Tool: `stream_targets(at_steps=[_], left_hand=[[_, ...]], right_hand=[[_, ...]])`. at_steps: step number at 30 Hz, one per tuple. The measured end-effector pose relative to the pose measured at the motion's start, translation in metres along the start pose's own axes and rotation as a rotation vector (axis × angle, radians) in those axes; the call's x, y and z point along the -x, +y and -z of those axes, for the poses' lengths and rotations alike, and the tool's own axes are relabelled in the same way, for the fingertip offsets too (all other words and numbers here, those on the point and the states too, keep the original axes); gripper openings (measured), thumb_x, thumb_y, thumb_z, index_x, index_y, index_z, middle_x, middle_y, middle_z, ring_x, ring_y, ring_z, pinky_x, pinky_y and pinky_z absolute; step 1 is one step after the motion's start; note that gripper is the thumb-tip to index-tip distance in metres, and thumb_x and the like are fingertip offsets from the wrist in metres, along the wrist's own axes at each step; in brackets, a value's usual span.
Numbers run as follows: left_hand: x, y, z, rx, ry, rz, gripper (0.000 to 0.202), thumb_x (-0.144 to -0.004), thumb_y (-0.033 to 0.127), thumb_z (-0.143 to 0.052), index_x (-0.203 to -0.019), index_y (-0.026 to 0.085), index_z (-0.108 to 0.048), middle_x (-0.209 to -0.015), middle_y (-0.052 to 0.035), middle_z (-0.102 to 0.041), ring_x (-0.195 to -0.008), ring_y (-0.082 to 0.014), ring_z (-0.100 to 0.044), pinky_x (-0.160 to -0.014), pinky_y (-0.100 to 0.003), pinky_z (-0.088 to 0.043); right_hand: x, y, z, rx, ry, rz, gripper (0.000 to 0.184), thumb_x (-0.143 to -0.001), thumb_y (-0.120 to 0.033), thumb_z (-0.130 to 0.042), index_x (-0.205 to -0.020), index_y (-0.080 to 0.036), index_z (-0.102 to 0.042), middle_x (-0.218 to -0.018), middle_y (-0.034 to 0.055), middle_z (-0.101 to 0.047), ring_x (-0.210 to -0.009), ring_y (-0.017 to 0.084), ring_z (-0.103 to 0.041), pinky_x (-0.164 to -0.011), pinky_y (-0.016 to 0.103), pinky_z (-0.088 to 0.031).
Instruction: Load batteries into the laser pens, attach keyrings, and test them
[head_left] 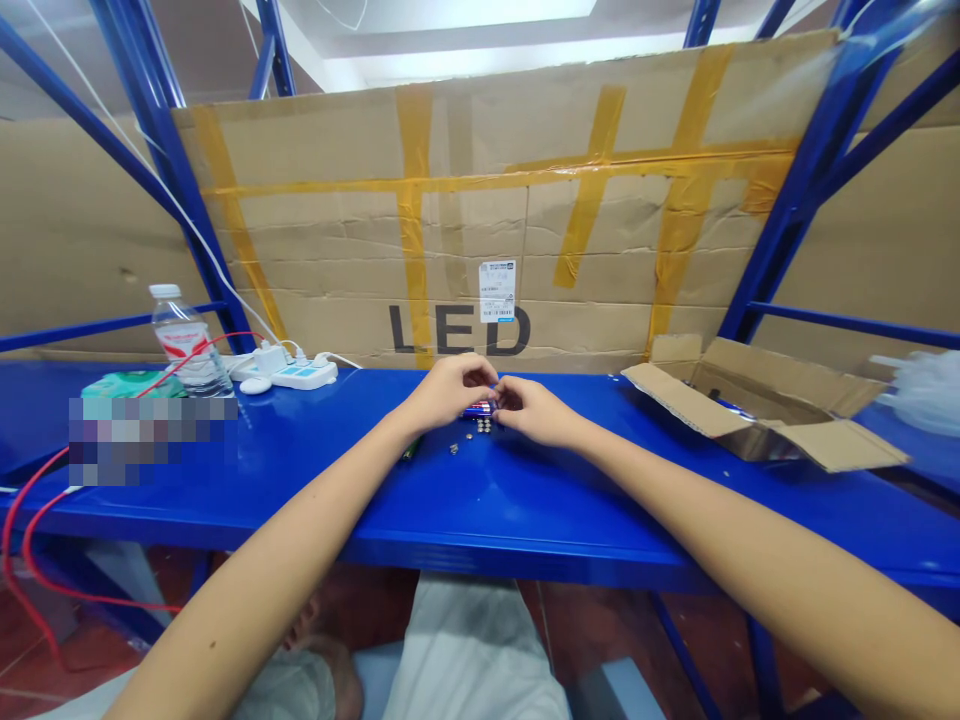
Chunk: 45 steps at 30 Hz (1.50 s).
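My left hand (pixel 448 388) and my right hand (pixel 534 410) meet over the middle of the blue table, fingertips almost touching. Both hands have curled fingers and look closed; whatever is pinched between them is too small or hidden to name. Just beneath the fingertips lie blue cylindrical batteries (pixel 478 409), partly covered by the hands. In front of these sits a cluster of small silvery round pieces (pixel 484 426), resembling button cells. A few more loose silvery pieces (pixel 454 449) rest nearer to me. Beside my left wrist a dark green object (pixel 409 451) is mostly hidden.
An open cardboard box (pixel 750 400) stands on the table (pixel 480 510) at right, with shiny things inside. To the left are a water bottle (pixel 191 340), a white power strip (pixel 300 372), a green packet (pixel 131 385) and red cables (pixel 34 530). Large cardboard (pixel 337 240) closes the back.
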<state>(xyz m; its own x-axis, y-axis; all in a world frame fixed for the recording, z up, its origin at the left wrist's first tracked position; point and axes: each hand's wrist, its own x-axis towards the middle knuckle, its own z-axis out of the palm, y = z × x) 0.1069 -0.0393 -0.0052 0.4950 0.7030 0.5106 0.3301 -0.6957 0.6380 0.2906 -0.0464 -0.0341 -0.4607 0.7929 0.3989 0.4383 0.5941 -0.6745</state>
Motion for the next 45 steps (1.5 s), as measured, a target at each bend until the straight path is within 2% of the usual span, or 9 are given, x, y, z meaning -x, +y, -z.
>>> stream_targets(at_steps=[4, 11, 16, 20, 23, 27, 30, 35, 45], left_hand=[[0.002, 0.0, -0.005, 0.037, -0.022, -0.02, 0.01, -0.073, 0.014, -0.064, -0.084, 0.014, -0.065, -0.084, -0.0033, -0.066, -0.079, -0.0129, -0.063, -0.078, -0.029, -0.051], [0.003, 0.005, 0.0, -0.145, 0.008, -0.147, 0.006, -0.079, 0.014, -0.06, -0.079, 0.016, -0.066, -0.087, -0.0038, -0.069, -0.084, -0.0137, -0.063, -0.082, -0.028, -0.049], [0.003, 0.008, 0.0, -0.28, -0.002, -0.252, 0.015, -0.084, 0.013, -0.054, -0.083, 0.018, -0.067, -0.091, -0.0034, -0.071, -0.086, -0.0132, -0.063, -0.083, -0.027, -0.047], [0.003, 0.008, 0.002, -0.359, 0.051, -0.281, 0.021, -0.084, 0.011, -0.048, -0.09, 0.017, -0.067, -0.092, -0.0033, -0.07, -0.087, -0.0128, -0.061, -0.083, -0.026, -0.045], [0.004, 0.004, 0.008, -0.456, -0.003, -0.167, 0.022, -0.081, 0.011, -0.048, -0.09, 0.017, -0.067, -0.088, -0.0029, -0.069, -0.082, -0.0132, -0.06, -0.077, -0.025, -0.044], [0.007, -0.002, 0.019, -0.509, -0.366, 0.056, 0.021, -0.078, 0.016, -0.05, -0.088, 0.018, -0.069, -0.082, -0.0014, -0.07, -0.072, -0.0129, -0.059, -0.066, -0.023, -0.041], [0.01, -0.003, 0.021, -0.528, -0.5, 0.176, 0.019, -0.077, 0.022, -0.053, -0.085, 0.019, -0.07, -0.078, -0.0015, -0.07, -0.067, -0.0131, -0.058, -0.061, -0.023, -0.039], [0.011, -0.001, 0.017, -0.492, -0.529, 0.254, 0.018, -0.073, 0.029, -0.061, -0.082, 0.019, -0.072, -0.073, -0.0014, -0.07, -0.066, -0.0144, -0.06, -0.058, -0.023, -0.039], [0.009, 0.0, 0.018, -0.539, -0.561, 0.339, 0.009, -0.071, 0.02, -0.065, -0.078, 0.017, -0.069, -0.071, -0.0021, -0.068, -0.065, -0.0147, -0.059, -0.057, -0.023, -0.039]], right_hand=[[-0.001, 0.002, -0.003, -0.165, -0.021, -0.048, 0.013, -0.074, -0.017, -0.061, -0.086, -0.016, -0.055, -0.073, 0.0009, -0.062, -0.067, 0.015, -0.058, -0.064, 0.029, -0.046], [-0.004, 0.001, -0.003, -0.329, 0.021, -0.129, 0.017, -0.073, -0.018, -0.066, -0.08, -0.017, -0.051, -0.067, -0.0011, -0.06, -0.061, 0.014, -0.061, -0.06, 0.028, -0.05], [-0.005, -0.002, -0.001, -0.367, 0.063, -0.201, 0.016, -0.072, -0.014, -0.064, -0.08, -0.018, -0.05, -0.067, -0.0016, -0.058, -0.06, 0.013, -0.06, -0.063, 0.029, -0.051], [-0.005, 0.004, 0.0, -0.234, 0.099, -0.099, 0.016, -0.069, -0.012, -0.061, -0.079, -0.019, -0.051, -0.07, -0.0019, -0.058, -0.065, 0.014, -0.058, -0.063, 0.029, -0.048], [-0.004, 0.008, 0.001, -0.011, 0.125, -0.006, 0.013, -0.069, -0.012, -0.058, -0.078, -0.019, -0.053, -0.076, -0.0005, -0.06, -0.07, 0.014, -0.056, -0.066, 0.029, -0.046], [-0.003, 0.009, 0.004, 0.133, 0.129, 0.017, 0.011, -0.071, -0.013, -0.057, -0.08, -0.019, -0.054, -0.08, 0.001, -0.063, -0.074, 0.015, -0.057, -0.068, 0.029, -0.044], [-0.002, 0.008, 0.005, 0.189, 0.126, 0.035, 0.011, -0.072, -0.013, -0.056, -0.08, -0.019, -0.054, -0.082, 0.002, -0.064, -0.077, 0.016, -0.057, -0.069, 0.029, -0.043], [-0.001, 0.004, 0.005, 0.228, 0.11, 0.048, 0.011, -0.072, -0.011, -0.055, -0.081, -0.019, -0.054, -0.082, 0.0026, -0.064, -0.077, 0.016, -0.057, -0.069, 0.029, -0.042], [0.002, -0.006, 0.003, 0.259, 0.063, 0.067, 0.011, -0.075, -0.011, -0.054, -0.082, -0.019, -0.054, -0.081, 0.0025, -0.063, -0.074, 0.016, -0.055, -0.067, 0.028, -0.041]])
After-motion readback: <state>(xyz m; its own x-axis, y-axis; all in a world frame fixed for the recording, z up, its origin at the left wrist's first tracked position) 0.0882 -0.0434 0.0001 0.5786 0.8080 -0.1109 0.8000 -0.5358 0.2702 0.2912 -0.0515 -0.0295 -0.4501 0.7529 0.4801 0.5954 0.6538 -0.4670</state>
